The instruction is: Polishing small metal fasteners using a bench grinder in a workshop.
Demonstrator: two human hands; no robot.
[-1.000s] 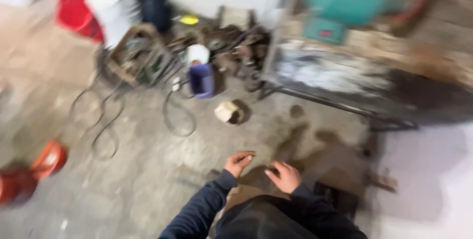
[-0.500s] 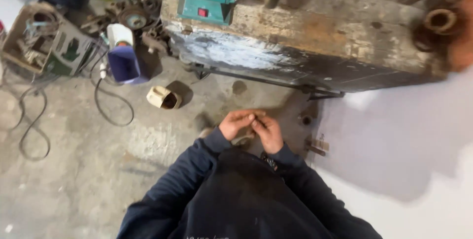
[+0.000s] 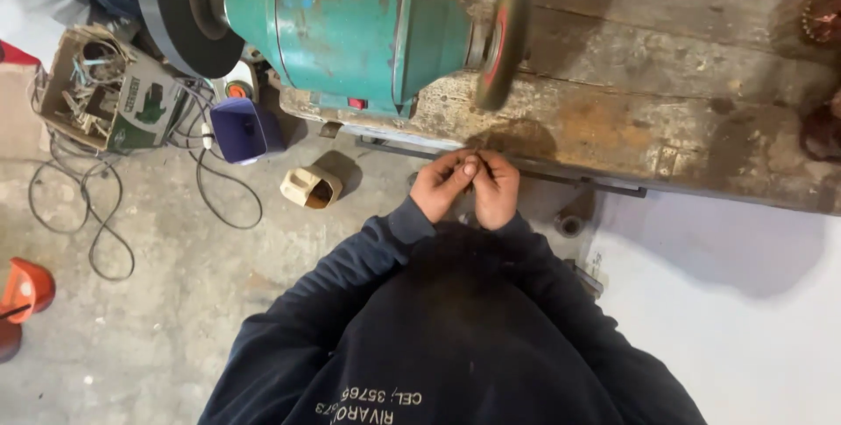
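Head view, compared with a second ago: no longer a wide, blurred sweep over the floor [image 3: 175,302], but a steady look straight down at the edge of the tabletop [image 3: 666,118]. Now fills the top of the picture with the green grinder [image 3: 350,31], which sat far off at the upper edge before. Shows a grey wheel [image 3: 171,9] on its one end and a thin, red-centred wheel [image 3: 501,44] on the other; cannot tell whether either is turning.

Brings the hands together too. A second ago held apart and low over the floor; half a second ago already meeting; now raised in front of the chest, just below the tabletop's edge and almost under the thin wheel. Left hand [image 3: 447,184] and right hand [image 3: 497,187] touching at the fingertips, both curled and pinching a small dark piece [image 3: 473,166] between them. Too small and too covered by fingers to tell its kind. Piece off the floor and off the tabletop, held in the air only.

Means, by judgement, that the walking up is over and the piece is now near the grinder, though not touching either wheel.

Elsewhere on the floor, left of the hands: a cream block [image 3: 308,187], a blue tub [image 3: 241,130], a box [image 3: 105,92] of wire scraps, loose cables [image 3: 79,215], and an orange thing [image 3: 26,289] at the edge. Right of the hands, a white sheet [image 3: 745,302].
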